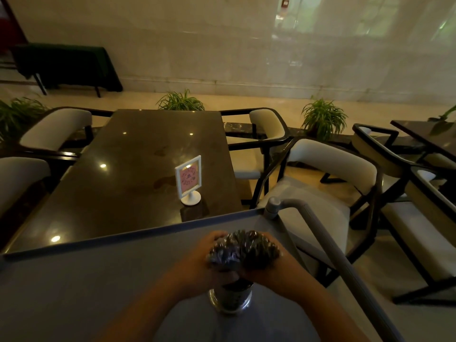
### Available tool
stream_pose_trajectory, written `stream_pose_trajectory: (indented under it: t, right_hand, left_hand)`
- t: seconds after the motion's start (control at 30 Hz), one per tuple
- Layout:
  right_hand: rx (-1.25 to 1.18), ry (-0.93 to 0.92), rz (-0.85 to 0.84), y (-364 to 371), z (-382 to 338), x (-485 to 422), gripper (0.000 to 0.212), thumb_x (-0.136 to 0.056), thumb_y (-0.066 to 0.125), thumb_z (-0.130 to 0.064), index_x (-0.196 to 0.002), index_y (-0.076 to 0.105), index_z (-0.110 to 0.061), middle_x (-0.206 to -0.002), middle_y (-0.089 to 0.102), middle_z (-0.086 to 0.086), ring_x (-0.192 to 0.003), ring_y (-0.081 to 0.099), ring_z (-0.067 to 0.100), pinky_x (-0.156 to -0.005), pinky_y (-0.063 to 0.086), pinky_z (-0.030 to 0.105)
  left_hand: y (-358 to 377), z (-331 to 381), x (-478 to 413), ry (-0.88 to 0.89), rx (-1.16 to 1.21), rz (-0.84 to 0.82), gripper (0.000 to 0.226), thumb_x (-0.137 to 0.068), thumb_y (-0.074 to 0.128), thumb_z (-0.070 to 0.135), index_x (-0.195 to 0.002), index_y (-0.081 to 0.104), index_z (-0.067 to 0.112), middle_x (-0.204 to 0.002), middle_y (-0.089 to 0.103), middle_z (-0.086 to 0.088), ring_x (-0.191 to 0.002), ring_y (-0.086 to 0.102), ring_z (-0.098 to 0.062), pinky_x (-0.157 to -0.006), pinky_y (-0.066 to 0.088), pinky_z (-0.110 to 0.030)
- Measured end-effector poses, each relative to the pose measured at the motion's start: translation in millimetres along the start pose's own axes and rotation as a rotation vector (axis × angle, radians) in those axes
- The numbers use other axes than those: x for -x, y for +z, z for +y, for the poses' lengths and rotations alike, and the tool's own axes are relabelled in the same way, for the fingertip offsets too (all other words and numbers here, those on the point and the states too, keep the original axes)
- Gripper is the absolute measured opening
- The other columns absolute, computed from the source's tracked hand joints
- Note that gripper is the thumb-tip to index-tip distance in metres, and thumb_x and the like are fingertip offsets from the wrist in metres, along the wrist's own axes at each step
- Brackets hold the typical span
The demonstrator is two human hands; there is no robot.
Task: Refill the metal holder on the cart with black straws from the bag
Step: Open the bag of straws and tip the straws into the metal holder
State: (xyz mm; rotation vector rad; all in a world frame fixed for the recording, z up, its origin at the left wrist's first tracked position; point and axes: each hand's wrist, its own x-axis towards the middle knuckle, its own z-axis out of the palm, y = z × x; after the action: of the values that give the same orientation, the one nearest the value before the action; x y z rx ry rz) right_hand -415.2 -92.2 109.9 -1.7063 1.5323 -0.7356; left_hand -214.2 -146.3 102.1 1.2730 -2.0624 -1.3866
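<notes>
A shiny perforated metal holder [230,301] stands upright on the grey cart top [98,280], near its right side. Directly above it, a thick bundle of black straws [243,248] points its open ends toward the camera; the lower ends reach down into the holder's mouth. My left hand [199,262] wraps the bundle's left side and my right hand [274,266] wraps its right side, both closed around it. I cannot tell whether a clear bag surrounds the straws. The image is dim and slightly blurred at the bundle.
The cart's grey handle bar [318,233] runs along its right edge. Beyond the cart is a dark glossy table [138,169] with a white framed sign stand [188,180]. Cream chairs [328,174] surround the table, and potted plants [323,118] line the floor behind.
</notes>
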Motion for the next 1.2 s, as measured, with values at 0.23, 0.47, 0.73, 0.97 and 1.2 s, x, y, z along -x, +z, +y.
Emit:
stream_pose_trajectory:
  t: [0.23, 0.47, 0.73, 0.97, 1.2]
  right_hand:
    - [-0.194, 0.022, 0.087, 2.5, 8.0, -16.5, 0.045, -0.074, 0.074, -0.041, -0.106, 0.052, -0.065, -0.114, 0.057, -0.036, -0.109, 0.053, -0.014, -0.077, 0.046, 0.002]
    - [-0.225, 0.058, 0.068, 18.3, 24.9, -10.5, 0.049, -0.080, 0.075, -0.027, -0.101, 0.054, -0.066, -0.111, 0.059, -0.038, -0.106, 0.055, -0.014, -0.077, 0.044, 0.000]
    - [-0.269, 0.127, 0.117, 37.7, 48.3, 0.4, 0.049, -0.078, 0.078, -0.019, -0.120, 0.059, -0.036, -0.120, 0.064, -0.012, -0.112, 0.059, 0.002, -0.093, 0.050, 0.025]
    - [-0.340, 0.066, 0.200, 28.6, 44.7, 3.3, 0.038, -0.082, 0.074, -0.022, -0.107, 0.064, -0.049, -0.109, 0.070, -0.018, -0.105, 0.065, 0.001, -0.080, 0.053, 0.014]
    - [-0.251, 0.083, 0.245, 34.6, 53.3, 3.7, 0.024, -0.086, 0.069, -0.024, -0.109, 0.067, -0.029, -0.106, 0.070, -0.010, -0.101, 0.065, 0.000, -0.087, 0.056, 0.026]
  left_hand:
    - [-5.7, -5.2, -5.0, 0.015, 0.334, 0.075, 0.052, -0.072, 0.081, 0.030, -0.118, 0.059, 0.042, -0.121, 0.069, 0.009, -0.117, 0.062, -0.009, -0.101, 0.050, -0.039]
    - [1.8, -18.7, -5.0, -0.076, 0.271, 0.104, 0.040, -0.076, 0.082, 0.019, -0.107, 0.064, 0.037, -0.105, 0.073, 0.010, -0.104, 0.065, -0.003, -0.085, 0.051, -0.022]
    - [15.0, -36.0, -1.6, -0.060, 0.278, 0.089, 0.045, -0.075, 0.082, 0.012, -0.114, 0.066, 0.028, -0.111, 0.073, 0.007, -0.111, 0.066, -0.010, -0.093, 0.054, -0.027]
    - [7.4, -30.2, 3.0, 0.077, 0.388, 0.155, 0.048, -0.075, 0.079, 0.023, -0.120, 0.068, 0.035, -0.117, 0.072, 0.011, -0.111, 0.066, -0.006, -0.087, 0.054, -0.019]
    - [10.5, -30.3, 1.9, 0.052, 0.313, 0.165, 0.042, -0.081, 0.076, 0.025, -0.117, 0.067, 0.045, -0.115, 0.072, 0.015, -0.113, 0.064, -0.006, -0.092, 0.053, -0.027]
